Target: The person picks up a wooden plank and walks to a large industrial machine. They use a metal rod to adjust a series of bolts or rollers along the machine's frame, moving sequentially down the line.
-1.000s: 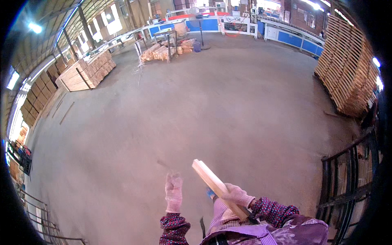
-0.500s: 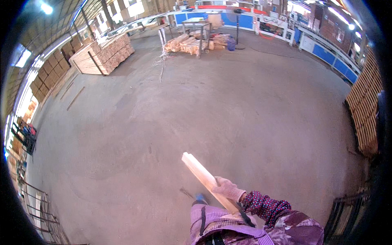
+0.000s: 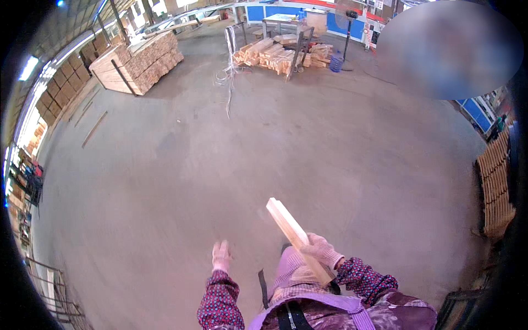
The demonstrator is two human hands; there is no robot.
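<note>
My right hand (image 3: 320, 250), in a pale knitted glove, is closed round a few light wooden strips (image 3: 286, 220). The strips lie together in a narrow bundle, slanting from my body up and to the left, with their lower end beside my purple apron (image 3: 289, 269). Apart from them on the left, my left hand (image 3: 221, 256) wears the same kind of glove and hangs over the concrete floor with its fingers stretched out. It touches nothing. Patterned dark sleeves cover both forearms.
Ahead, a work table (image 3: 283, 19) stands by a heap of cut wood (image 3: 269, 55), with a standing fan (image 3: 347, 36) to its right. A large lumber stack (image 3: 140, 63) sits far left. Stacked slats (image 3: 495, 184) rise at the right edge; a metal rack (image 3: 55, 289) stands lower left.
My left hand has come into view at the lower left. The right hand with the wooden strips has shifted slightly right. The wood heap and table appear nearer.
</note>
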